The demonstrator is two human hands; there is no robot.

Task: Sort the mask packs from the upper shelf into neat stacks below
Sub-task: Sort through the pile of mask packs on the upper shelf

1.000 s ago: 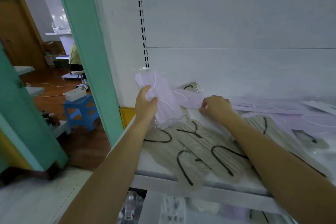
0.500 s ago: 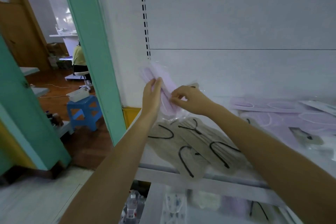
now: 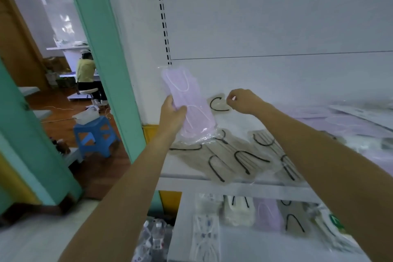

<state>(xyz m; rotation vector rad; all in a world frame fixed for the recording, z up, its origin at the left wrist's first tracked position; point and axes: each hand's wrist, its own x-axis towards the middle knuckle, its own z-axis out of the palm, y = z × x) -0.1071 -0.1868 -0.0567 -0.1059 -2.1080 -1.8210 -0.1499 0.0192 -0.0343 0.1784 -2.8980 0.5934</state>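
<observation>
- Two bare forearms reach out over a white shelving unit, one to each side of the view.
- Left hand [image 3: 173, 112] grips a lilac mask pack [image 3: 187, 100] in clear wrap, thumb across its front and fingers behind; the pack stands almost upright, leaning a little, lifted above the left end of the upper shelf [image 3: 212, 185] with its loose wrap end hanging just over the packs below it.
- Right hand [image 3: 242, 101] is further back with fingers curled, right beside a grey-beige pack with a black ear loop [image 3: 219, 104] that lies against the back wall; I cannot tell whether it pinches that pack or holds nothing.
- Several grey-beige mask packs with black loops [image 3: 234, 155] lie scattered and overlapping at the front of the upper shelf, some passing under the right forearm.
- More lilac packs [image 3: 340, 121] spread over the right part of the same shelf, blurred.
- On the lower shelf [image 3: 234, 247] stacks sit side by side: cream masks with black loops [image 3: 238, 210], a lilac stack [image 3: 266, 215], a grey stack with a black loop [image 3: 293, 219].
- White patterned packs [image 3: 207, 229] lie left of those stacks.
- To the left, a teal door frame [image 3: 102, 49], a blue plastic stool [image 3: 95, 134] on a wooden floor, and a seated person in a yellow top [image 3: 85, 70] further back.
</observation>
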